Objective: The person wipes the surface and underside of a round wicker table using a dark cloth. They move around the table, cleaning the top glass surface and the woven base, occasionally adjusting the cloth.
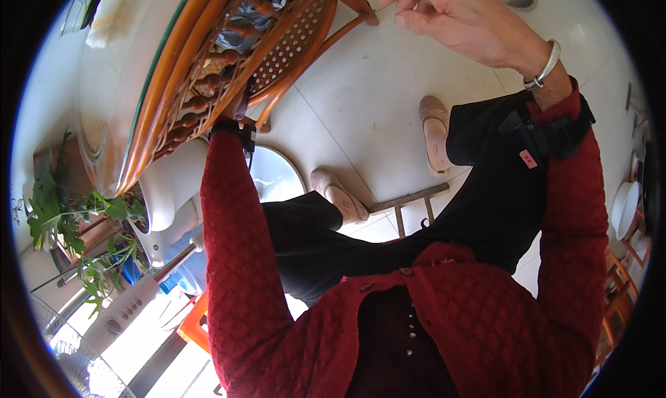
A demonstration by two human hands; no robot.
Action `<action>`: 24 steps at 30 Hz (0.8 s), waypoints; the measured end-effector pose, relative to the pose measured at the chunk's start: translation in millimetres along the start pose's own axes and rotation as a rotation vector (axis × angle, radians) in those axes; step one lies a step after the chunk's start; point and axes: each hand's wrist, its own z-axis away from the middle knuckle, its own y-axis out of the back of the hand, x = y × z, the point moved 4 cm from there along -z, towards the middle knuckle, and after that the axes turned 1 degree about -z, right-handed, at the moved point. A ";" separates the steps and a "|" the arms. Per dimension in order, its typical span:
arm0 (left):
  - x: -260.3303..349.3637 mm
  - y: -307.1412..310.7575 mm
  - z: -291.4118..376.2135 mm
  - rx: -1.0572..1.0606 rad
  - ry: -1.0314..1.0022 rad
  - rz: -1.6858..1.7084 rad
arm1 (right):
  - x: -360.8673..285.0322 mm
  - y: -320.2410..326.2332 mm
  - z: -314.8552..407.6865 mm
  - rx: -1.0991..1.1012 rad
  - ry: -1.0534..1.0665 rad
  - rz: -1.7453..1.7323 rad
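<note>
My left hand (235, 106) reaches between the turned spindles of a rattan table (151, 112). The table's slats and frame hide most of its fingers, so its grip does not show. A glass top with a green edge (161, 49) covers the table. Below it is a lower shelf with a perforated woven panel (289, 47). Crumpled plastic bags (242, 34) lie inside the frame. My right hand (452, 18) hovers over the tiled floor, right of the table, fingers loosely bent and nothing seen in them. The top edge of the view cuts it off in part.
A white round basin-like object (276, 174) stands on the floor near my left foot. Potted plants (57, 211) and an orange plastic stool (195, 322) are at the left. A wooden frame (411, 200) lies between my feet. Wooden chairs (619, 289) stand at the far right.
</note>
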 end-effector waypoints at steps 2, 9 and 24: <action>10.7 4.2 3.1 0.021 -0.029 -0.087 | 0.5 1.1 -1.1 -0.037 -0.091 0.041; 64.2 -13.8 32.2 0.103 0.196 -0.073 | -8.3 12.6 13.7 0.061 0.040 0.082; 197.8 -95.7 47.7 0.023 -0.125 -0.382 | 10.0 -5.2 -5.1 0.138 0.093 0.181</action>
